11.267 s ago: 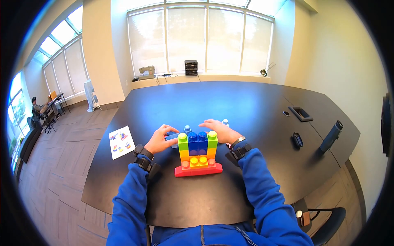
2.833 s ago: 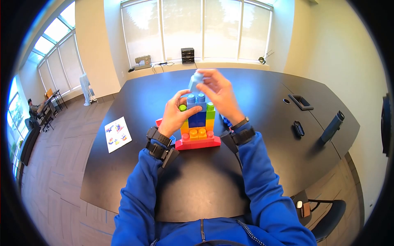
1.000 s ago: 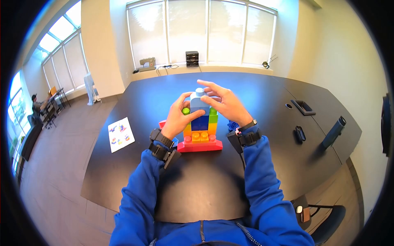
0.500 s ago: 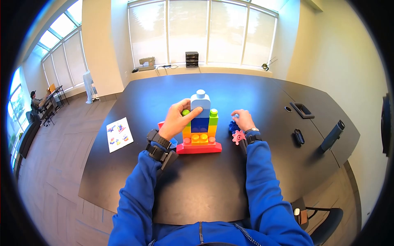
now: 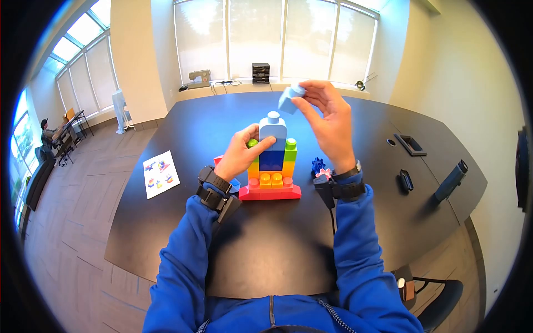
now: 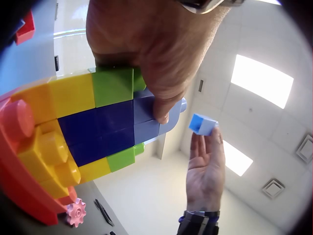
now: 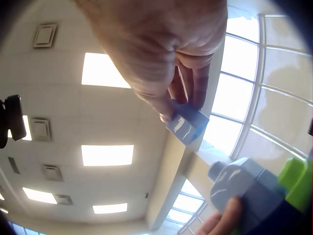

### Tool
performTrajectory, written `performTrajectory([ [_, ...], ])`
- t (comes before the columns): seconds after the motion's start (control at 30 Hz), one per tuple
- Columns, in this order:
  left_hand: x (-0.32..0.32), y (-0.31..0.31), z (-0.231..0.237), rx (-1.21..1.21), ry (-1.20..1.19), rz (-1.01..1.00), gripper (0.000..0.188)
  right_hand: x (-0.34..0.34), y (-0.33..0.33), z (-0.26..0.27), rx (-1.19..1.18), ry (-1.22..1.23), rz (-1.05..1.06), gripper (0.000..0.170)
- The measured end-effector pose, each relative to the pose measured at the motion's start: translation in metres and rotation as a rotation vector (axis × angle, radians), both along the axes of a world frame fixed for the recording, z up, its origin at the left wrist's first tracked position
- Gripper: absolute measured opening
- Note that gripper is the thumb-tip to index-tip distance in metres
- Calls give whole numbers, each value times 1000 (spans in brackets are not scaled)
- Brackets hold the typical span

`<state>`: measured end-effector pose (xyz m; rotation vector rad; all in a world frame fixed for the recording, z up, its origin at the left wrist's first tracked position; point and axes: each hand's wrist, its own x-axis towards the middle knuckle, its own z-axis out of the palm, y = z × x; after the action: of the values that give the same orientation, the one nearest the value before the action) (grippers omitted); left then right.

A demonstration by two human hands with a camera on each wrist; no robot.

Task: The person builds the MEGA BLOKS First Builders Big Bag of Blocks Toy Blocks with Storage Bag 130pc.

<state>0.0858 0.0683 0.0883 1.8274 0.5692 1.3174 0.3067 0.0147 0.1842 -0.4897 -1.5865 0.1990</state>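
Observation:
A toy building-block tower stands on a long red base, with yellow, orange, green and dark blue blocks and light blue ones at its top. My left hand grips its upper left side, thumb pressed across the front of the light blue part, as the left wrist view also shows. Up and to the right of the tower, my right hand pinches a single light blue block between thumb and fingers. That block is tilted in the right wrist view, apart from the tower's rounded light blue top.
A blue gear and a pink gear lie right of the tower. Red and blue pieces show partly behind my left wrist. A picture sheet lies at left; a dark case and a bottle are at right.
The tower has gained light blue blocks, the rounded top last. My right hand left that top, reached down beside the gears, then rose with another light blue block. My left hand stays on the tower.

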Motion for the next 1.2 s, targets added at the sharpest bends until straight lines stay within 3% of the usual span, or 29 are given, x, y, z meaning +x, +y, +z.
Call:
performTrajectory([
  [0.27, -3, 4, 0, 24, 80, -4, 38, -18, 12, -15, -9, -117, -118, 28],
  [0.33, -2, 1, 0, -2, 48, -18, 37, -16, 18, -19, -105, -198, -43, 28],
  [1.0, -6, 1, 3, -30, 81, -7, 41, -6, 23, -28, -179, -210, 62, 39],
  [1.07, -12, -5, 11, 47, 16, 159, 41, -6, 18, -22, -211, -187, 72, 42],
  [1.2, -64, 12, 32, -39, -45, 132, 41, 11, 18, -15, -194, -130, 11, 44],
])
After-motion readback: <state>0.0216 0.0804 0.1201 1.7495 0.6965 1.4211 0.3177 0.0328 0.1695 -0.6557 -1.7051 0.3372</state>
